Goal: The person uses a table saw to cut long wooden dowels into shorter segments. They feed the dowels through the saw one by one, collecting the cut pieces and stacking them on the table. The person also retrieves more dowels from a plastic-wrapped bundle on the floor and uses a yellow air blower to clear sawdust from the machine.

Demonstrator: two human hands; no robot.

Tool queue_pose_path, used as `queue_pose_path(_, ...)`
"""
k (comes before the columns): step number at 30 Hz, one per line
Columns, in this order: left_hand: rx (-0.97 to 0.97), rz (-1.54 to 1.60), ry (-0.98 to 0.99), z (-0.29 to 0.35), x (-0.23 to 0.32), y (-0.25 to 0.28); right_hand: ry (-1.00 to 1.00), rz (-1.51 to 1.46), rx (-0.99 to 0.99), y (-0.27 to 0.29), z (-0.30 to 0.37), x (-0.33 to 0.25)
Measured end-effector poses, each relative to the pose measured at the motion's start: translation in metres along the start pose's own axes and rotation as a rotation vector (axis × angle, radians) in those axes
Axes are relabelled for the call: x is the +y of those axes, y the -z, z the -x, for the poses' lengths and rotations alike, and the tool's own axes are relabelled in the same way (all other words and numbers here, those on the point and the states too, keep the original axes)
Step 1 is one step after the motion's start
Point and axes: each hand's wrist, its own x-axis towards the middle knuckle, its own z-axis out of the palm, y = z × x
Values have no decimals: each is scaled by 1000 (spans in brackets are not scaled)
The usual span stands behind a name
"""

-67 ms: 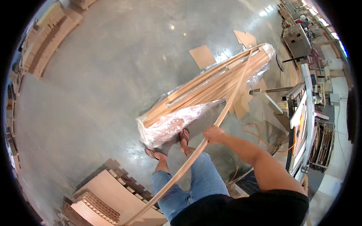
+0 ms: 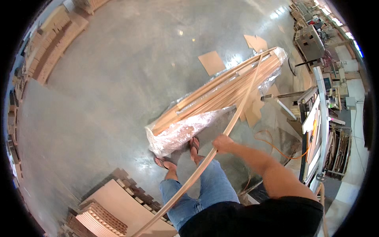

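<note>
Head view, looking straight down. My right hand [image 2: 222, 143] is out in front of me, fingers curled shut around a long thin wooden strip [image 2: 233, 116]. The strip runs a long way: from the lower edge of the picture near my left leg, up past my knees, through my fist, and on to the far end of the wrapped bundle [image 2: 215, 103], where its tip lies beside the top of the plastic. It reads as curved, though the lens bends every straight edge here.

The bundle is a stack of similar pale wooden strips sheathed in clear plastic film, lying at a slant on the grey concrete floor [image 2: 118, 79]. Its near end is just in front of my feet in sandals [image 2: 194, 146]; the strip I hold crosses over its right side.

My left hand is not in the picture, so I cannot tell what it is doing.

On the floor beyond the bundle lie flat cardboard pieces [image 2: 212, 62]. Lower left, a pallet of stacked boards [image 2: 114, 205]. To my right, a workbench with machinery [image 2: 316, 118], and an orange cable [image 2: 276, 144] looping across the floor near it. Far left, more stacked timber [image 2: 51, 35] along the wall.
</note>
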Motion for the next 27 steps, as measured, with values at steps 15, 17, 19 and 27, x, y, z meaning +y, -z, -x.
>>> queue_pose_path(15, -349, -116, -493, 59, 107, -37, -175, 104, 545, 194, 124, -160)
queue_pose_path(17, -346, -115, -577, 64, 120, -41, -234, 111, 670, 215, 147, -173)
queue_pose_path(19, -326, -101, -687, 69, 123, -40, -289, 166, 808, 226, 167, -183)
queue_pose_path(27, -1071, 150, -1990, 270, 133, 16, -538, 226, 931, 225, 235, -239)
